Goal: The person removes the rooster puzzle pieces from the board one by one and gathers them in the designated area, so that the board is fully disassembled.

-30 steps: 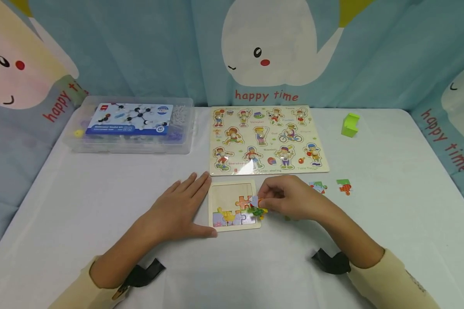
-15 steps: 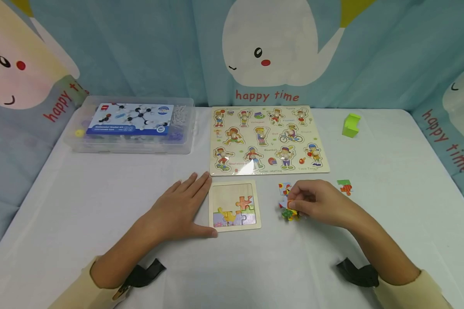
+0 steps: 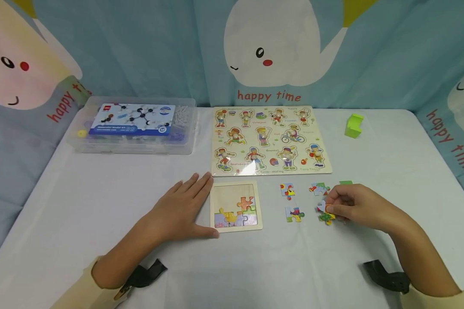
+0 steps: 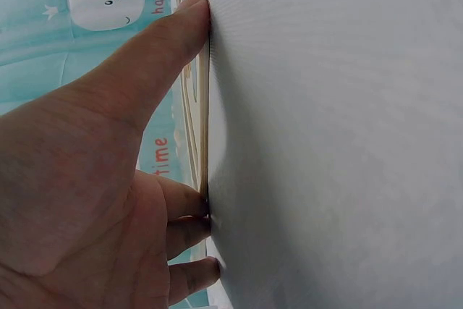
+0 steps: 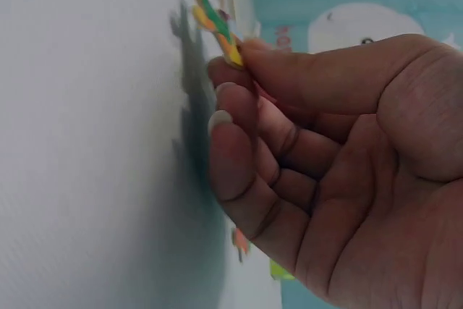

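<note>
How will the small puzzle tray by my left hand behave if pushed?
The puzzle tray probably slides rather than tips, lying flat on the white cloth. Its thin, straight edge suggests it's stiff. Its puzzle pieces might shift, with part of it unfilled.

Puzzle tray (image 3: pixel 228 196): smooth wood. Figure board (image 3: pixel 274 138): glossy. Storage case (image 3: pixel 139 149): translucent plastic. Bench cover (image 3: pixel 232 270): matt cloth. Backdrop (image 3: pixel 158 51): creased cloth.

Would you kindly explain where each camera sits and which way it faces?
On the head: forward and down at the jigsaw tray; left hand and right hand show.
On the left wrist: toward the left hand; right hand partly shows.
On the right wrist: toward the right hand, pinching a jigsaw piece.
Head and left wrist views share the tray.
</note>
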Action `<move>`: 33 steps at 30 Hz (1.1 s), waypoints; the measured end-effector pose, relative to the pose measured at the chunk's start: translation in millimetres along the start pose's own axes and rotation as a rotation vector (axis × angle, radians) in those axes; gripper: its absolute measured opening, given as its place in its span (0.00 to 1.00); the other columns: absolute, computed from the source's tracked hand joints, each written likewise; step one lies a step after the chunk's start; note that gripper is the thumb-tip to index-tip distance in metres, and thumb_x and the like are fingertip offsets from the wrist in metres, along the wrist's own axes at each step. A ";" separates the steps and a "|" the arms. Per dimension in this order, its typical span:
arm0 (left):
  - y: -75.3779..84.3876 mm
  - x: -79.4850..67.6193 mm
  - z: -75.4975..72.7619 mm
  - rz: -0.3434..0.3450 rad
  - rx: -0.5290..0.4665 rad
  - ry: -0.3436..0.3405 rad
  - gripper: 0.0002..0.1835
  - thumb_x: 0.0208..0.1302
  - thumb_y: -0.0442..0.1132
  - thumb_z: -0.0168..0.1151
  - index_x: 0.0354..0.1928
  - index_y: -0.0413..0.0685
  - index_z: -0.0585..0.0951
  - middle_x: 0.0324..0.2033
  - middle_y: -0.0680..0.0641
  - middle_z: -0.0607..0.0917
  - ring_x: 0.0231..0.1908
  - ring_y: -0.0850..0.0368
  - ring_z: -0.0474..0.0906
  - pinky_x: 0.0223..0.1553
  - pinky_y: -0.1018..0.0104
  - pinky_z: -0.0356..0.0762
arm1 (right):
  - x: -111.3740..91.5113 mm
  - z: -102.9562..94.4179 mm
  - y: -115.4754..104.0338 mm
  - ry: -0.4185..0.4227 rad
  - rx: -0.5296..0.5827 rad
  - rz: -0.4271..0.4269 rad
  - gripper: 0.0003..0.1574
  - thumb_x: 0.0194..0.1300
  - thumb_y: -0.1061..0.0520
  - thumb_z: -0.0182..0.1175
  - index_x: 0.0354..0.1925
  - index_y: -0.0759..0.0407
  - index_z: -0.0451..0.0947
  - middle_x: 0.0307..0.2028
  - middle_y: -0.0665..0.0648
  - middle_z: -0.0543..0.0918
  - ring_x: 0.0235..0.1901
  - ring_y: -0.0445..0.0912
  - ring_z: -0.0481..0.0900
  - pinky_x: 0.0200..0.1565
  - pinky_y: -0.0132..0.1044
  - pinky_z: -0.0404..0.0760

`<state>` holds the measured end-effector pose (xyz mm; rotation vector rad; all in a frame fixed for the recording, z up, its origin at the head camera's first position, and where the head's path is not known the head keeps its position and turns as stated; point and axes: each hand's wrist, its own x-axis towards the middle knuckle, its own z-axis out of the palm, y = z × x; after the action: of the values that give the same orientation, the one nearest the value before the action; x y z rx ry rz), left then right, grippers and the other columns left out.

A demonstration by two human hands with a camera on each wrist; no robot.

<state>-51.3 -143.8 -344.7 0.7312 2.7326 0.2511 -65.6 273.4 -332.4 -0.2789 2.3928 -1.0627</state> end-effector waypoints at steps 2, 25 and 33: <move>0.3 -0.1 -0.2 -0.003 -0.001 -0.001 0.66 0.47 0.76 0.66 0.78 0.40 0.54 0.78 0.44 0.52 0.76 0.40 0.46 0.69 0.36 0.52 | -1.6 -3.8 2.4 -0.015 -0.005 0.004 0.06 0.66 0.62 0.66 0.39 0.64 0.80 0.25 0.53 0.79 0.25 0.44 0.75 0.27 0.34 0.78; 1.2 0.2 -0.8 -0.006 -0.001 -0.002 0.66 0.47 0.75 0.67 0.78 0.41 0.53 0.78 0.45 0.51 0.76 0.40 0.45 0.70 0.37 0.51 | 0.7 -2.7 4.4 -0.002 -0.014 0.032 0.07 0.65 0.60 0.67 0.38 0.62 0.80 0.24 0.53 0.77 0.22 0.43 0.73 0.25 0.33 0.73; 1.1 0.2 -0.9 -0.008 -0.004 -0.001 0.66 0.47 0.75 0.67 0.78 0.41 0.53 0.78 0.45 0.51 0.76 0.40 0.45 0.70 0.37 0.51 | 1.4 -1.8 4.3 0.031 -0.062 0.032 0.07 0.63 0.60 0.69 0.36 0.61 0.80 0.24 0.52 0.77 0.22 0.42 0.72 0.24 0.33 0.73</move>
<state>-51.3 -142.9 -343.6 0.7186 2.7330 0.2538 -67.6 276.8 -335.1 -0.2463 2.4523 -0.9861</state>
